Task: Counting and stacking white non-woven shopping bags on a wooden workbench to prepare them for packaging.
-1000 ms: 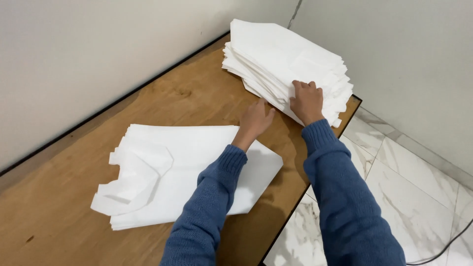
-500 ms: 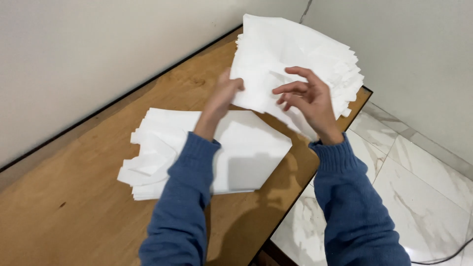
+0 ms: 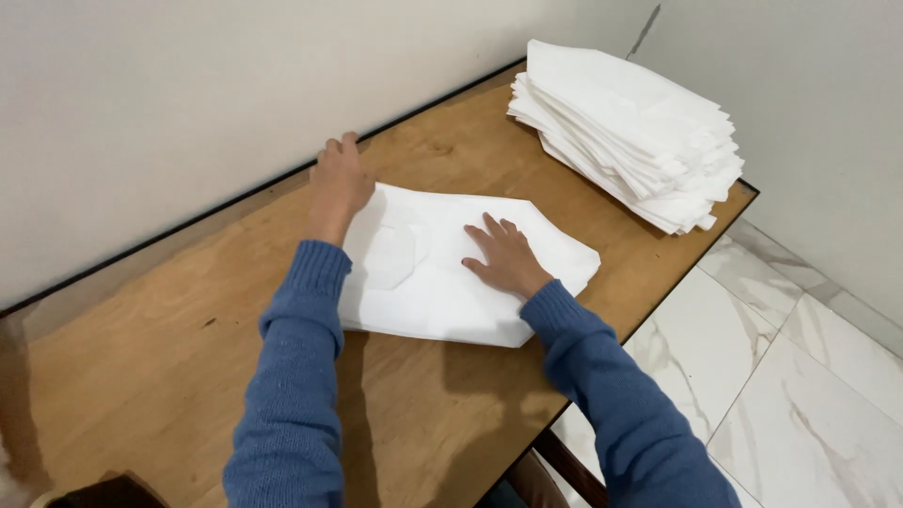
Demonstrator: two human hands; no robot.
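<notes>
Right hand (image 3: 505, 256) lies flat, palm down, on the middle of the white bag (image 3: 451, 268), fingers slightly spread and pressing on it. Reads as a hold-down so the sheet doesn't slide or spring up.

Left hand (image 3: 339, 179) is at the bag's far-left edge, fingers close together and curled over the edge toward the wall; can't tell if it pinches the edge or just rests on it. Likely squaring or smoothing that side while the other hand anchors.

The bag lies flat on the wooden table (image 3: 169, 376), roughly centre, between the two blue sleeves. Thin white material, looks like non-woven fabric or paper, outline irregular with angled corners at the right end. A rounded cut-out or flap shape shows near its left-middle, probably a handle area. It seems to be more than one layer; near edge looks slightly thick.

Stack of similar white bags (image 3: 630, 132) sits at the far-right table corner, well apart, edges fanned unevenly. Marble floor tiles (image 3: 800, 376) to the right.
</notes>
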